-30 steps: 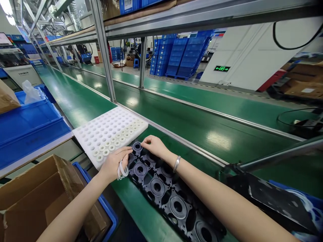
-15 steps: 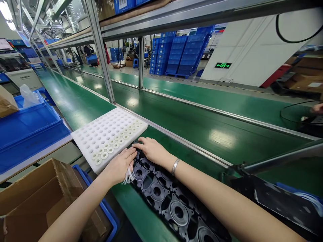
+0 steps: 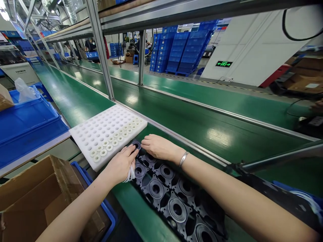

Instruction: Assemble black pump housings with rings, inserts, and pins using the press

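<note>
My left hand (image 3: 122, 164) is closed around a bundle of thin white strands (image 3: 130, 173), which hangs below the palm. Its fingertips rest on a black part with a round ring (image 3: 136, 144) at the far end of the black tray. Just right of that part, my right hand (image 3: 157, 147) has its fingers pinched together; whatever may be between them is hidden. Rows of black ring-shaped parts with cornered flanges (image 3: 177, 209) fill the black tray (image 3: 145, 195). Beyond my left hand lies a white perforated block (image 3: 99, 129), with pale rings (image 3: 109, 147) along its near side.
Under everything runs a green conveyor belt (image 3: 131, 210), bordered by a metal rail (image 3: 191, 148). A metal post (image 3: 102, 50) rises behind the white block. At left are blue bins (image 3: 27, 117) and an open cardboard box (image 3: 27, 188). Blue crates (image 3: 178, 50) are stacked farther back.
My right hand has drawn back slightly to the right, away from my left fingertips, and its fingers have closed up. The ring of the far black part now shows between the hands.
</note>
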`<state>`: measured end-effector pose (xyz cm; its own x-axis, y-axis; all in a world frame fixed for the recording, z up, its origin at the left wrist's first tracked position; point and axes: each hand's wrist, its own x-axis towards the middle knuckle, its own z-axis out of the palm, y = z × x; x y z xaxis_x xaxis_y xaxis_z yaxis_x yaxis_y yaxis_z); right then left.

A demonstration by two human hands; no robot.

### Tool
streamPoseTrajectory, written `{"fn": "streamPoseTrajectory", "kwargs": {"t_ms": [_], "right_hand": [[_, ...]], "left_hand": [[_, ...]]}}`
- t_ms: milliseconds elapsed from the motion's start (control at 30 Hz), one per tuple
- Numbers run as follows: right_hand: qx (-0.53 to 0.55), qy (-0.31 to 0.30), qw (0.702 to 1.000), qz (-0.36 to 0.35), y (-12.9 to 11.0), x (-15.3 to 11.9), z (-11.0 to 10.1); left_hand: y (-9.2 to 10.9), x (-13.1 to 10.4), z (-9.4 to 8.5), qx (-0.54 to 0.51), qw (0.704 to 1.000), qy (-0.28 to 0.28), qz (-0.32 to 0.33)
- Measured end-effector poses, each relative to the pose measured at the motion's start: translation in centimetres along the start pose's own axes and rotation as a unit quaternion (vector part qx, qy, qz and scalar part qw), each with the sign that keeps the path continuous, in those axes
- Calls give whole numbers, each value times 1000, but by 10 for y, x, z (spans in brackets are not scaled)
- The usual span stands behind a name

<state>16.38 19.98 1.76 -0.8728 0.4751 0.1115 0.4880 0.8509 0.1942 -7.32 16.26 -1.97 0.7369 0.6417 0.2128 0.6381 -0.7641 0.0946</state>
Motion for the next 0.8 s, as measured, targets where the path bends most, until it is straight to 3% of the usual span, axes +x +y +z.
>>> {"fn": "streamPoseTrajectory", "kwargs": {"t_ms": [100,200,267,333,400,467,633,800], "right_hand": [[53,27,998,28,-5,-3,6],[154,102,980,75,-15,-9,7],[260,181,937,144,-27,-13,0],[391,214,870,210,-41,-15,-12],[507,189,809,228,-56,-15,-23],[570,165,772,229,-67,-13,-30],[596,194,721,294,-74,-11,-30],[674,166,663,282,-76,-14,-29]], "left_hand": [[2,0,-1,-4,1000,4,-9],[4,1,-9,-36,999,7,-30],[8,2,-20,-91,994,24,-57],[14,3,-30,-160,981,55,-89],[22,4,-37,-219,965,90,-113],[29,4,-40,-251,954,108,-121],[34,4,-41,-304,941,70,-132],[38,3,-47,-350,923,43,-156]]}}
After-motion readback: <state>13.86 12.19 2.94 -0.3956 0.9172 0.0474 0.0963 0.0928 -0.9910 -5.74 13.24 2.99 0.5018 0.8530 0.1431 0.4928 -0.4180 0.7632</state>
